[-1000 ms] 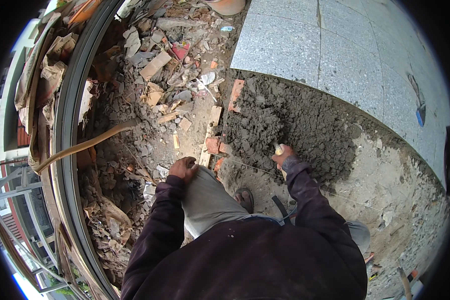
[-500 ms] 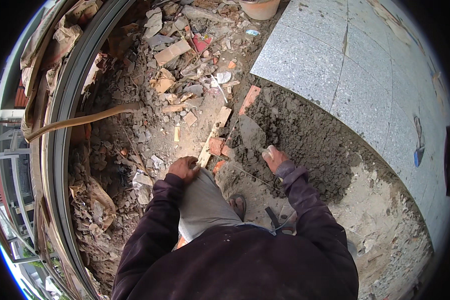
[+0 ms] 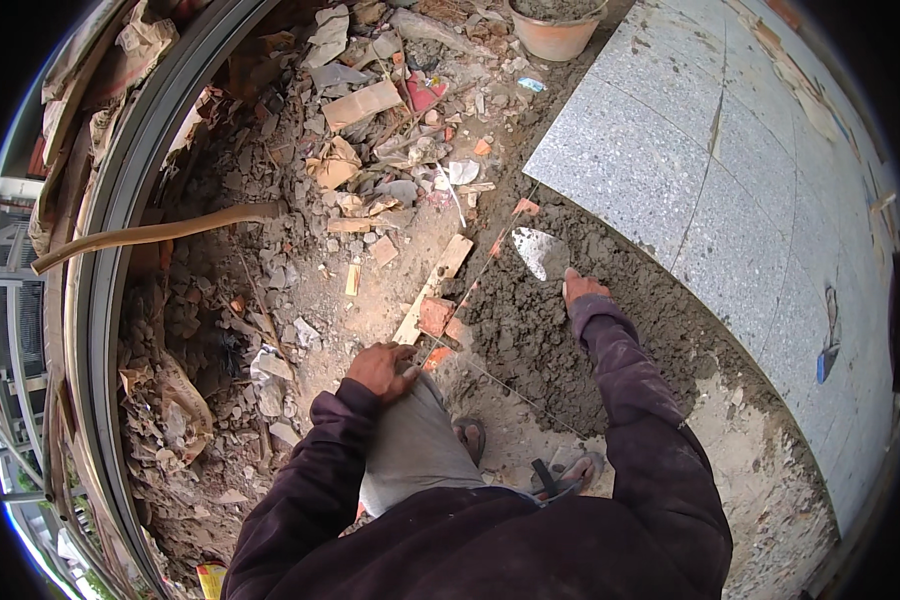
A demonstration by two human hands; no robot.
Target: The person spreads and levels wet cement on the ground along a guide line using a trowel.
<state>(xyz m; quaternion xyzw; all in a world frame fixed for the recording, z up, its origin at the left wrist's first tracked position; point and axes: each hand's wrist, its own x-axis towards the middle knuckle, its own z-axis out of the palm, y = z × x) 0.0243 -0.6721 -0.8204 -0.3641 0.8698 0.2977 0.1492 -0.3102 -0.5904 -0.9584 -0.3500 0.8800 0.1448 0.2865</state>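
Observation:
My right hand [image 3: 583, 288] is closed round the handle of a pointed trowel [image 3: 542, 253], whose blade is partly smeared with grey mortar. The blade lies over a wide bed of wet, lumpy mortar [image 3: 530, 345]. My left hand [image 3: 383, 370] rests on my bent left knee, holding nothing, with its fingers spread over the trouser cloth. Just beyond that hand are a broken red brick piece [image 3: 435, 315] and a wooden strip [image 3: 454, 256]. A thin string runs along the mortar's left edge, where a bit of red brick [image 3: 527, 206] shows.
Grey speckled tiles [image 3: 650, 150] border the mortar on the right, with a small blue-ended tool [image 3: 826, 362] on them. A bucket of mortar [image 3: 555, 38] stands at the far end. Rubble [image 3: 360, 105] covers the left, beside a metal rail and a curved wooden stick [image 3: 160, 232].
My right hand and the trowel have moved farther away and to the right; the blade is turned and brighter. Less of the far red brick now shows. My left hand stays on the knee.

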